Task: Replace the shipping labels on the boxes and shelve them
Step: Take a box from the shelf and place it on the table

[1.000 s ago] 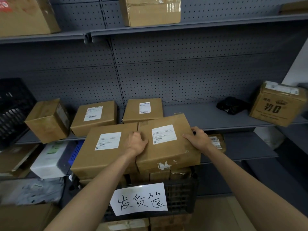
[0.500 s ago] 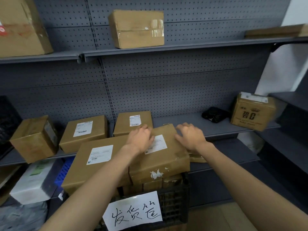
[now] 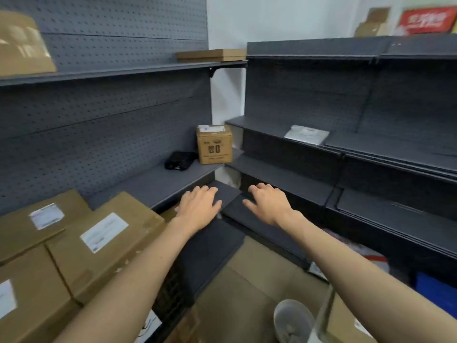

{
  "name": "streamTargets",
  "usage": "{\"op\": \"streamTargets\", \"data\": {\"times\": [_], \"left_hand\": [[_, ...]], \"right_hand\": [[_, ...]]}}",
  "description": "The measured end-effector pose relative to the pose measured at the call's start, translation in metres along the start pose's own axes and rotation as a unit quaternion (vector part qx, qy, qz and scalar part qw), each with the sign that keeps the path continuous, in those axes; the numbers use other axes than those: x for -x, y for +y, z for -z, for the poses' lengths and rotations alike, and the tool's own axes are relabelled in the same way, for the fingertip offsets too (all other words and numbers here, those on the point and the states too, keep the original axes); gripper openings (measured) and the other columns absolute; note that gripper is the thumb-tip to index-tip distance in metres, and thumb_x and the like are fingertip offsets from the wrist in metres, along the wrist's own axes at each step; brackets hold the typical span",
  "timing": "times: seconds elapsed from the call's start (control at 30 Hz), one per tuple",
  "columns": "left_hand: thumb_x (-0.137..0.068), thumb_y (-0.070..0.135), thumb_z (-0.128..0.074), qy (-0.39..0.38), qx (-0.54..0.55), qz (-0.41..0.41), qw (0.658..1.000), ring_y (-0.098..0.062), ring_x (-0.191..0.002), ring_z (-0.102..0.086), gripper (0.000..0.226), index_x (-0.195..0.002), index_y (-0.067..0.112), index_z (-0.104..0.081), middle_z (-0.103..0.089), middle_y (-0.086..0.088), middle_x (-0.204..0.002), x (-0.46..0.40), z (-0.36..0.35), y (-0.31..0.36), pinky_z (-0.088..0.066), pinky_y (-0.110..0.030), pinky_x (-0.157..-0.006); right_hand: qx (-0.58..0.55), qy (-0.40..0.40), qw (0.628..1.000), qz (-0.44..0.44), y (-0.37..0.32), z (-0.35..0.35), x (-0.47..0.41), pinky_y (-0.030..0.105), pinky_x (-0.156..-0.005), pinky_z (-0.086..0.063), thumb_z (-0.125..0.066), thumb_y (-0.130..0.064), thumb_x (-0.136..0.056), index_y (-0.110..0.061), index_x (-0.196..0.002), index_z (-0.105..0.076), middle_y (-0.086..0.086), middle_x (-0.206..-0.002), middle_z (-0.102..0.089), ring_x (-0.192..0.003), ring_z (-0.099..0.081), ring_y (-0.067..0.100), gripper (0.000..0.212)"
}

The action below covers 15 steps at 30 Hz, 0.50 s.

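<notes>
Your left hand (image 3: 199,206) and right hand (image 3: 268,203) both hang in mid-frame with fingers loosely spread and nothing in them, side by side over the lower shelf (image 3: 217,194) near the corner of the racks. The labelled boxes (image 3: 106,241) sit stacked at lower left of the frame, apart from both hands, white labels (image 3: 103,231) facing up.

You look to be between boxes, so pick your next one deliberately. Turn back to the stack at lower left and take the top box with a hand on each long side, palms flat and thumbs clear of the label so it doesn't crease or lift. Choose the shelf spot before you lift; the mid shelf (image 3: 158,181) beside the black bundle (image 3: 179,159) and the printed carton (image 3: 214,147) looks free.

The label print is too blurred to read, so you cannot tell old labels from new here. The stack runs off the left and bottom edges, and your forearms cover whatever holds it. The pale object (image 3: 293,320) at bottom centre is hard to make out.
</notes>
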<state>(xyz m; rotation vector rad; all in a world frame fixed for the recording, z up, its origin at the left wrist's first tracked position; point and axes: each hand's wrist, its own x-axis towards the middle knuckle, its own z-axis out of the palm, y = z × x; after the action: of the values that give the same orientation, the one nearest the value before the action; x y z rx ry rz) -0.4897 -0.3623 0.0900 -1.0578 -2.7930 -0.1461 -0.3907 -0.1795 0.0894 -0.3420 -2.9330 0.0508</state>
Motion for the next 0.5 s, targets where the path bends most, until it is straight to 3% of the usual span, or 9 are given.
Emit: {"op": "streamTargets", "data": {"times": [0.33, 0.5], "left_hand": [[-0.103, 0.046, -0.042, -0.01, 0.039, -0.237, 0.971, -0.027, -0.121, -0.054, 0.048, -0.143, 0.019, -0.048, -0.06, -0.004, -0.133, 0.013, -0.023, 0.223, -0.043, -0.042, -0.095], [-0.104, 0.044, -0.04, -0.029, 0.051, -0.305, 0.951, -0.027, -0.121, -0.054, 0.047, -0.143, 0.018, -0.047, -0.059, -0.005, -0.133, 0.035, -0.038, 0.308, -0.043, -0.041, -0.094]], "right_hand": [[0.041, -0.004, 0.972, -0.23, 0.15, 0.036, 0.194, 0.043, -0.091, -0.045, -0.043, -0.051, -0.097, -0.017, -0.122, -0.056, 0.01, -0.125, -0.057, -0.117, -0.054, 0.032, 0.044], [0.038, -0.007, 0.949, -0.313, 0.197, 0.034, 0.271, 0.042, -0.088, -0.045, -0.041, -0.051, -0.097, -0.016, -0.118, -0.056, 0.01, -0.121, -0.057, -0.111, -0.056, 0.032, 0.044]]}}
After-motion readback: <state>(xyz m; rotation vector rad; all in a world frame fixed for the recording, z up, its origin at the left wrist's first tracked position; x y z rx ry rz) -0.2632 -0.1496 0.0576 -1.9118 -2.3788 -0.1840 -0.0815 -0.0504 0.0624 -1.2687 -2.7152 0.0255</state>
